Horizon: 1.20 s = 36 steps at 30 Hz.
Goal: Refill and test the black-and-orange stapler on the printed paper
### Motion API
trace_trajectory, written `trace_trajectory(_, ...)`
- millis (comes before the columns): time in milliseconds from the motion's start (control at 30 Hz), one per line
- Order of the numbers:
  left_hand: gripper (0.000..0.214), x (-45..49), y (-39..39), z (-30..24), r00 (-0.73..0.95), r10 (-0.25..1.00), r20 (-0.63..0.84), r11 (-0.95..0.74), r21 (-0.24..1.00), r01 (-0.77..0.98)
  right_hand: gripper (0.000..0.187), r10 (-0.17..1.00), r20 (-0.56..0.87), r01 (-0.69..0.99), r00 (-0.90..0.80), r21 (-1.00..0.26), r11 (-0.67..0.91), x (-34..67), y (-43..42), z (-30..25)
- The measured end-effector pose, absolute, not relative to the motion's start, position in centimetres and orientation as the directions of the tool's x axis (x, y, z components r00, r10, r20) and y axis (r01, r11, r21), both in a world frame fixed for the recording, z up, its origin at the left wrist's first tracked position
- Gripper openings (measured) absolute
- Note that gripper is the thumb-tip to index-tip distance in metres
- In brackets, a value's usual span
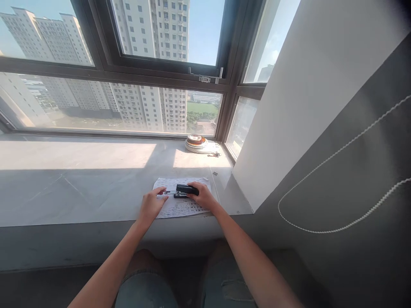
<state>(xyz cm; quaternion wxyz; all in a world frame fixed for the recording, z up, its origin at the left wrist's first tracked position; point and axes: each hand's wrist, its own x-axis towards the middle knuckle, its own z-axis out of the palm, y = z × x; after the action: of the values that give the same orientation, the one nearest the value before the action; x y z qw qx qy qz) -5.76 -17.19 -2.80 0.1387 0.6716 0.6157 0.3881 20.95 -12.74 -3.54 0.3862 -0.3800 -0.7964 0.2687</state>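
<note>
Stapler: black stapler point(184, 188), lying lengthwise from left to right over the handwritten paper; upper body and lower base visible as two dark bars, one above the other.
Metal rail: slim silver-coloured rail point(170, 192), projecting from the left end of the stapler toward the left hand.
Right hand: right hand point(201, 196), grasping the right end of the stapler from the right side.
Left hand: left hand point(152, 207), index finger and thumb set about the outer end of the metal rail; whether they pinch it firmly cannot be told at this scale.
Paper: handwritten paper point(180, 210), flat beneath the stapler, near the front edge of the windowsill; lines of dark script above and below the tool.
Windowsill: pale windowsill point(105, 188), front part in shade, rear part crossed by sunlight.
Small strip: small grey strip point(215, 173), on the windowsill just beyond the paper, to the right.
Round stack: stack of round, flat items point(196, 144), white and orange-brown, in the far right corner; exact type unclear.
Window: dark-framed window point(160, 79), behind the windowsill; high-rise buildings point(173, 30) outside.
Cord: white beaded cord point(321, 160), hanging in a loop at the right.
</note>
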Motion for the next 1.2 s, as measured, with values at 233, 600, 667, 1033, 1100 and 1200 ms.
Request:
trace_trajectory(233,0.038,-4.6,-18.7,-2.1,-0.19,0.954,0.232,-0.07,0.788,0.612,0.039,0.824,0.39,0.373,-0.41,-0.753,0.543,21.0,-12.8,-3.3)
trace_trajectory(600,0.062,-0.3,-18.3,-1.5,-0.073,0.989,0.125,-0.08,0.892,0.445,0.042,0.804,0.416,0.416,-0.425,-0.699,0.582,21.0,-12.8,-3.0)
trace_trajectory(667,0.06,-1.1,-17.9,-1.1,-0.041,0.997,0.069,-0.044,0.896,0.441,0.042,0.807,0.413,0.409,-0.423,-0.707,0.576,21.0,-12.8,-2.9)
trace_trajectory(1033,0.055,-3.3,-15.1,-5.4,0.122,0.944,0.306,-0.208,0.265,0.942,0.038,0.8,0.437,0.377,-0.41,-0.718,0.585,20.9,-12.7,-3.0)
trace_trajectory(1100,0.056,-3.4,-15.0,-5.9,0.134,0.942,0.309,-0.209,0.225,0.952,0.038,0.798,0.445,0.378,-0.407,-0.713,0.591,20.9,-12.7,-3.0)
trace_trajectory(1200,0.056,-3.5,-14.9,-6.0,0.151,0.936,0.319,-0.221,0.195,0.956,0.039,0.794,0.452,0.376,-0.406,-0.709,0.596,20.9,-12.8,-3.1)
